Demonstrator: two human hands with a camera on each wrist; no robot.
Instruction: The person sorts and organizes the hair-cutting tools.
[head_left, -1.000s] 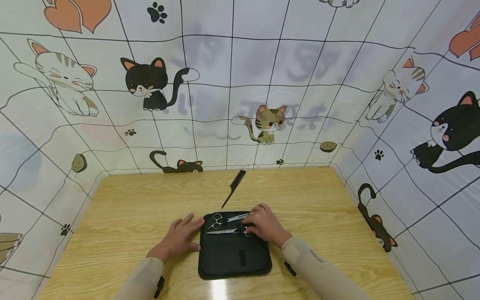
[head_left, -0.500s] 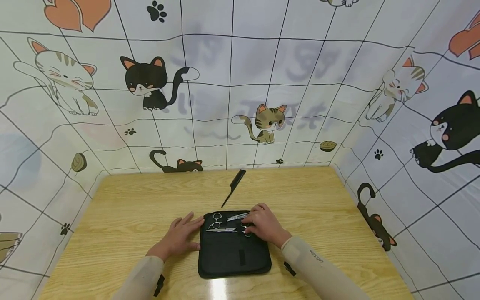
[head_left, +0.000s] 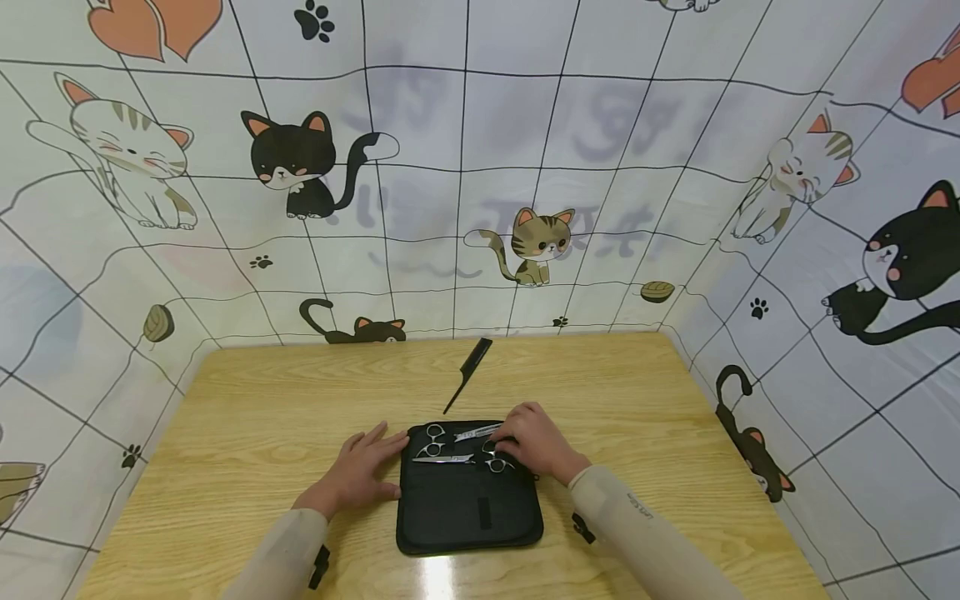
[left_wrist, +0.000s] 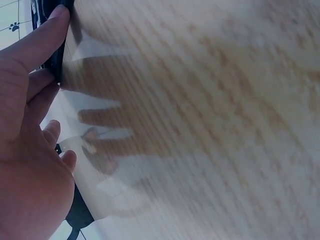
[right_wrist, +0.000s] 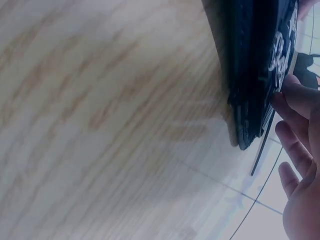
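A black scissors case (head_left: 468, 508) lies flat on the table, with two pairs of silver scissors on its upper part. The upper scissors (head_left: 476, 433) have finger rings at left and blades toward the right; the lower scissors (head_left: 442, 459) point the opposite way. My left hand (head_left: 356, 475) rests with extended fingers against the case's left edge. At the right, my right hand (head_left: 538, 442) has its fingertips by the upper blades and the lower pair's rings. In the right wrist view thumb and forefinger (right_wrist: 297, 102) are close together; whether they pinch anything is unclear.
A black tail comb (head_left: 471, 365) lies behind the case, near the table's back edge. Bare wood table (head_left: 285, 400) extends on both sides. Cat-printed cloth walls (head_left: 420, 192) enclose the back and sides.
My right hand has shifted slightly right and back, uncovering more of the lower scissors' finger rings. The left hand, case and comb stay in place.
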